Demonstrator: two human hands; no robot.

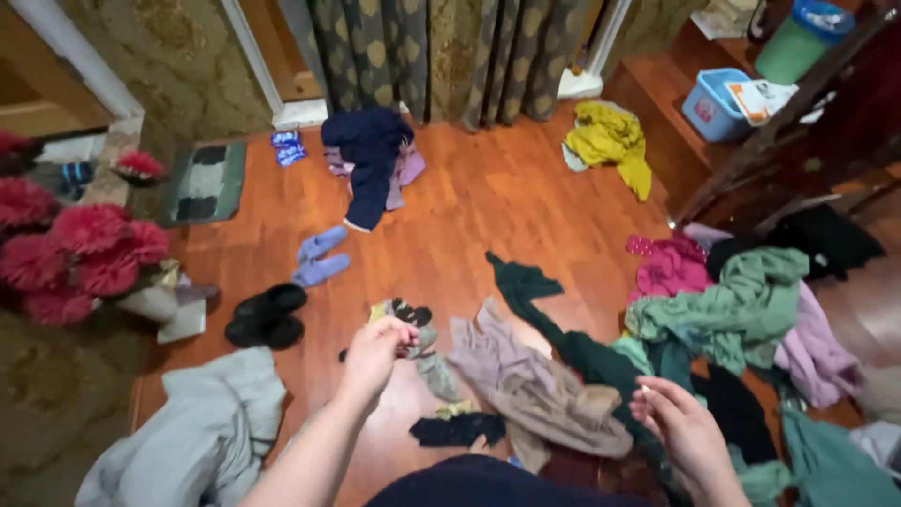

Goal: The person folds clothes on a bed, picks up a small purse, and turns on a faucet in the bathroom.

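The left hand (375, 352) pinches a small dark sock (411, 313) at eleven o'clock of the beige garment (526, 385). The right hand (680, 427) is loosely spread, holding nothing. The sock looks light and limp (best gripped at the cuff).

The room is lit by soft, warm light. A pale shine is seen on the wood floor (488, 202) beyond the left hand (375, 352). Both hands are blurred. Edges are bent.
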